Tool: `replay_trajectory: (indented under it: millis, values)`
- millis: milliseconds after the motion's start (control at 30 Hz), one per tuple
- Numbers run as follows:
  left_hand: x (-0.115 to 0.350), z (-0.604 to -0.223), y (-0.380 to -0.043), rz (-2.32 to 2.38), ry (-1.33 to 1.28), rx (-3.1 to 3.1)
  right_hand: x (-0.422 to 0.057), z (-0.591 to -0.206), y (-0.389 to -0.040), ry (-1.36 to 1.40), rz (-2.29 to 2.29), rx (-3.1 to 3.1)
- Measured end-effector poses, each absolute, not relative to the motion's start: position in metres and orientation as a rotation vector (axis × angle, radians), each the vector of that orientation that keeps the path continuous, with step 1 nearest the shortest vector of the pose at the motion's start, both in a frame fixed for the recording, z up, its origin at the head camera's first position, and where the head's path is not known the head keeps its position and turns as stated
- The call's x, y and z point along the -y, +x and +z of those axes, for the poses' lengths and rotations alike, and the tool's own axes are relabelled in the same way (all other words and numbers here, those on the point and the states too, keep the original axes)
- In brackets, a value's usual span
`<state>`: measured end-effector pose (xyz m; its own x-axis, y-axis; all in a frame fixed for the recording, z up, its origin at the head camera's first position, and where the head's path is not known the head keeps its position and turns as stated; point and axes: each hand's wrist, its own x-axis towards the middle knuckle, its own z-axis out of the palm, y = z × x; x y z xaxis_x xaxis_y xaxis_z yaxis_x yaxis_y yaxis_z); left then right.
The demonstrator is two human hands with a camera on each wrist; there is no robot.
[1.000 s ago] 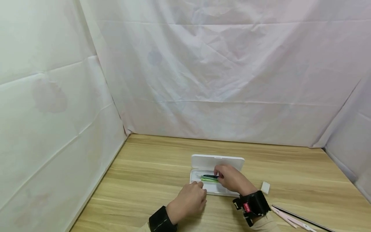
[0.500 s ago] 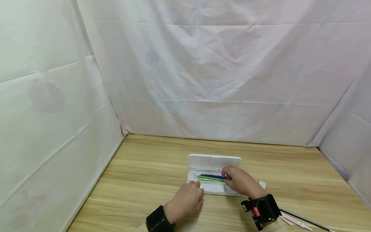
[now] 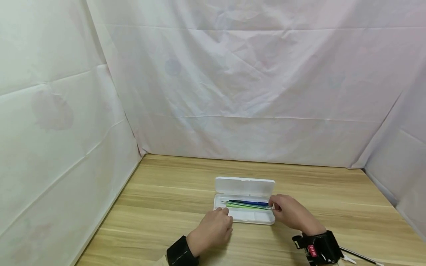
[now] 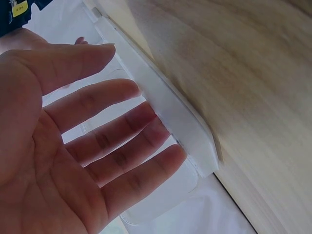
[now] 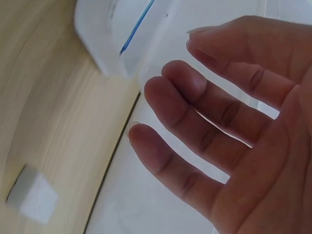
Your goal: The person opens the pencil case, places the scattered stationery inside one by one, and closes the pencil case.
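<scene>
A white pencil case [image 3: 252,222] lies on the table with its lid [image 3: 244,186] raised at the back. Inside it lie a dark blue pen [image 3: 249,202] and green pencils or pens [image 3: 244,206], side by side. My left hand [image 3: 213,227] rests its fingertips at the front left rim of the case, fingers extended in the left wrist view. At the right end is my right hand [image 3: 293,214], its fingers loosely bent. The right wrist view shows the blue pen's end apart from these fingers, and nothing between thumb and index finger.
A white block like an eraser [image 5: 34,195] lies on the table beyond the right hand. A dark thin rod [image 3: 361,255] and a pale pink tool [image 3: 348,259] lie at the front right, partly behind the right wrist strap. White cloth surrounds the table.
My right hand has moved right along the pens to the end of the case, uncovering more of the blue pen. My left hand stays at the front rim.
</scene>
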<state>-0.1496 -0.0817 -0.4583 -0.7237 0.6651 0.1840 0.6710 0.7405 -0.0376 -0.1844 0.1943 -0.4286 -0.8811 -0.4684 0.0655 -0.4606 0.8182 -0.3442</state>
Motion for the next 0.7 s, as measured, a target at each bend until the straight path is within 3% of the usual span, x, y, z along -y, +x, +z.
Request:
replay_trajectory:
  millis: [700]
  values:
    - [0.083,-0.456,-0.151,-0.068,-1.070,2.778,-0.269,-0.416,-0.180,-0.546,-0.612,-2.981]
